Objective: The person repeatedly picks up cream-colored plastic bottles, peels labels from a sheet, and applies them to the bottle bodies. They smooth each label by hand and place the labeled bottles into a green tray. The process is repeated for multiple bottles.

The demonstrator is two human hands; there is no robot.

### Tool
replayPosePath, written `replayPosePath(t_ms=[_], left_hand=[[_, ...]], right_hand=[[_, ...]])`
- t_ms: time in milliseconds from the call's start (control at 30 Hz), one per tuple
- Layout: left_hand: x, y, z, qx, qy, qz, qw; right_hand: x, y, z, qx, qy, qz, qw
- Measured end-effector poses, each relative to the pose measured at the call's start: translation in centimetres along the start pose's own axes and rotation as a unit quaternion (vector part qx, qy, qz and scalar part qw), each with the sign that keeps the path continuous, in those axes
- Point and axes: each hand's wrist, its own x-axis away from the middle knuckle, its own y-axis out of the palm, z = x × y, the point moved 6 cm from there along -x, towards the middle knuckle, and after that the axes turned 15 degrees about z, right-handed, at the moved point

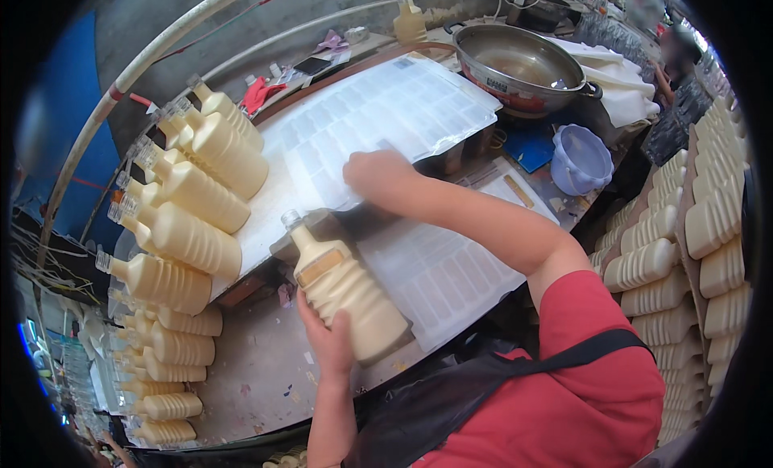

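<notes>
My left hand (330, 335) is wrapped round the lower side of a cream ribbed plastic bottle (366, 311). The bottle leans with its clear threaded neck pointing away from me and carries a tan rectangular label on its upper face. Over the near edge of a large white sheet with rows of pale rectangular labels (386, 98) is my right hand (380, 178). Its fingers look curled together but are blurred, so whatever they hold is hidden. A second translucent label sheet (451, 279) lies nearer, beside the bottle and under my right forearm.
Several cream bottles (189, 235) stand crowded along the left. Stacked bottles (644, 263) fill the right side. Behind the sheets sit a wide metal pan (519, 61) and a lilac bucket (581, 158). A phone (312, 65) lies at the back; a curved pipe (121, 82) rises at left.
</notes>
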Motion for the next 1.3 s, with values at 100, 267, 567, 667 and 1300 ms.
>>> replayPosePath(t_ms=[100,267,567,667,1300], left_hand=[[-0.1,-0.1,-0.5,-0.002,0.008,0.0,1.0],[0.2,0.3,-0.1,0.0,0.007,-0.005,1.0],[-0.2,-0.7,-1.3,-0.014,0.013,-0.008,1.0],[0.0,0.1,-0.4,0.004,-0.003,-0.007,1.0],[0.2,0.2,0.3,0.023,-0.041,-0.009,0.999]], right_hand=[[1.0,0.4,-2.0,-0.005,-0.061,0.007,0.998],[1.2,1.1,-3.6,0.006,-0.124,0.049,0.991],[-1.0,-0.4,0.9,-0.12,0.154,0.075,0.978],[-1.0,-0.1,7.3,-0.155,0.284,0.217,0.921],[4.5,0.9,-0.7,-0.018,-0.014,0.123,0.992]])
